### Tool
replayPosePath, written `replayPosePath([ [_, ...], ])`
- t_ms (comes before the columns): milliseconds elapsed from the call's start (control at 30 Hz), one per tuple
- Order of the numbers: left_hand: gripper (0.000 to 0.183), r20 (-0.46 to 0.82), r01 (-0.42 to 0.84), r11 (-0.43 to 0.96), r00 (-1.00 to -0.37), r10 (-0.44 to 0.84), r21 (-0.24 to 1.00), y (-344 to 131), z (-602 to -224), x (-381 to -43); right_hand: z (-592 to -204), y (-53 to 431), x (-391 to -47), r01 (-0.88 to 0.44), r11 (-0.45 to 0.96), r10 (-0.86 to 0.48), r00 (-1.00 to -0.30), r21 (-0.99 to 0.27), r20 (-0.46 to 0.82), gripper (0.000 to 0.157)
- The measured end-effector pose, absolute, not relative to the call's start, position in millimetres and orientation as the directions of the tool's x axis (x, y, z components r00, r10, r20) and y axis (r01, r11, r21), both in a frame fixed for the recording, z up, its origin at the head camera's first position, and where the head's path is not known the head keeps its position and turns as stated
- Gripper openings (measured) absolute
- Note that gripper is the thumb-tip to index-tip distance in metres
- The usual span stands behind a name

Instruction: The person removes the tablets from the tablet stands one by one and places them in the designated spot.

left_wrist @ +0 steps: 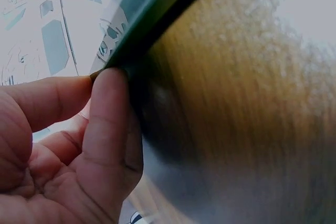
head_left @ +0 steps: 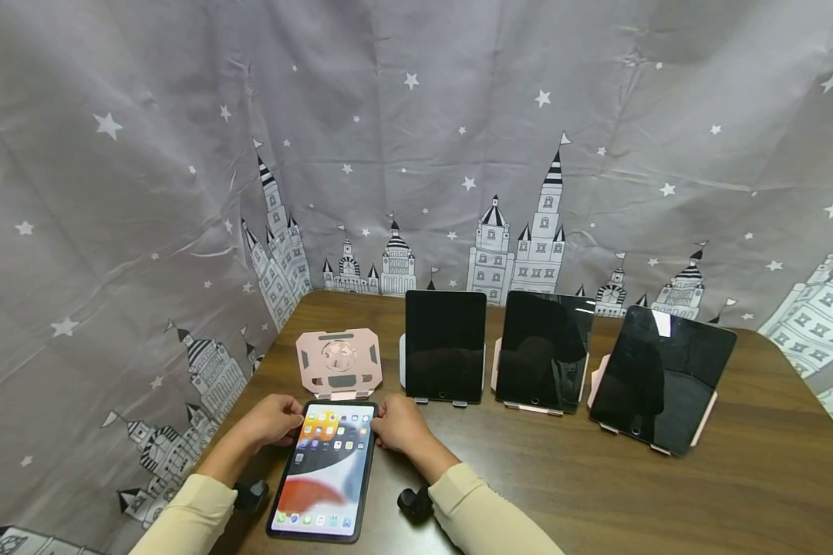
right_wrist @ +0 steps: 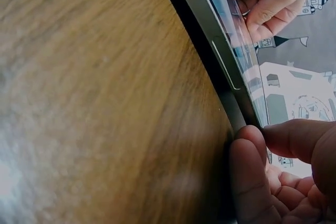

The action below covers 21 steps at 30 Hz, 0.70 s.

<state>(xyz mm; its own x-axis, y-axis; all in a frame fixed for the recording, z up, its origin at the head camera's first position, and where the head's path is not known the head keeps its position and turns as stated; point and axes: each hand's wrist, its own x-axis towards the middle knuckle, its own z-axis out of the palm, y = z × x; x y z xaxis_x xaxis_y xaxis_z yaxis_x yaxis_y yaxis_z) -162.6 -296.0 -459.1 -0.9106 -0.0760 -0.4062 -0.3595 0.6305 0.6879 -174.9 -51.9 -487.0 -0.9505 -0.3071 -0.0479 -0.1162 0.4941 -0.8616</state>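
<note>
One lit tablet (head_left: 325, 472), face up, at the near left of the surface (head_left: 527, 493). Left hand (head_left: 275, 420): pinching the tablet's left edge toward its far end. Right hand (head_left: 400, 424): pinching the opposite edge. Handling note: both grips are best matched in height and pressure, kept to the rim, the tablet held square so neither corner dips. One pink stand (head_left: 319, 358), just beyond the tablet; its lower lip merits care against knocking. Three dark tablets (head_left: 446, 339), propped to the right. Patterned curtain (head_left: 389, 154) behind.

Left hand (head_left: 275, 420) pinching, right hand (head_left: 400, 423) pinching also, forearms (head_left: 432, 456) stretched forward, right lower fingers (right_wrist: 294, 188) curled, it seems, partly hidden
</note>
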Motion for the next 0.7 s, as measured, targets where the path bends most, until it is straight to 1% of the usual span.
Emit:
replayPosePath([
  [333,0.008,-0.414,-0.365,0.638,-0.907,-0.079,0.678,-295.9,-458.6,-162.0,-487.5,-52.6,-174.2,-0.143,0.501,-0.298,-0.955,-0.854,-0.015,0.027],
  [533,0.012,-0.425,-0.369,0.649,-0.902,-0.078,0.665,-296.0,-458.3,-162.4,-488.6,-53.0,-174.4,-0.147,0.514,-0.29,-0.957,-0.845,-0.01,0.027],
  [700,0.013,-0.431,-0.372,0.632,-0.9,-0.066,0.68,-297.3,-460.2,-163.8,-487.9,-53.3,-173.4,-0.151,0.512,-0.287,-0.958,-0.845,-0.003,0.027],
])
